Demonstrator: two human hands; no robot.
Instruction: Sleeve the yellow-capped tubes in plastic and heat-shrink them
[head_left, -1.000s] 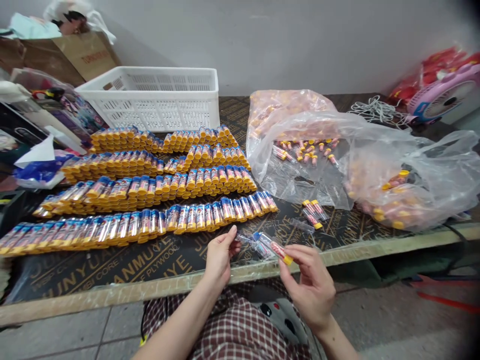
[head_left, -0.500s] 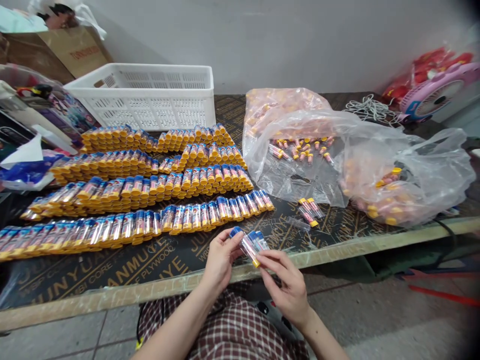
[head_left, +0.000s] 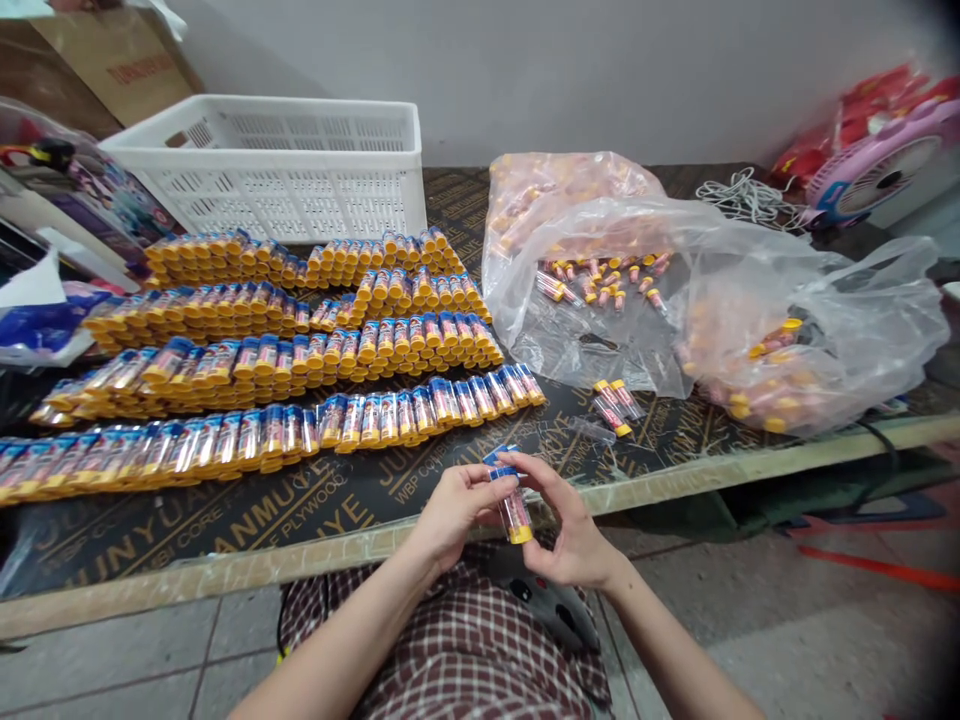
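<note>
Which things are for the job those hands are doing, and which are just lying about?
For the job, it seems:
the tube between the left hand and right hand
the rows of tubes
the bag of tubes

Probably just lying about:
the pink fan
the white cord
the cardboard box

Tube [head_left: 516, 516] top partly behind L hand [head_left: 450, 508], print prob. blurred

Black printed tabletop [head_left: 217, 540]: capped tubes [head_left: 388, 418] in rows, white crate [head_left: 300, 200], plastic bags [head_left: 840, 330], cable [head_left: 750, 198], apparently fan [head_left: 862, 185].
</note>
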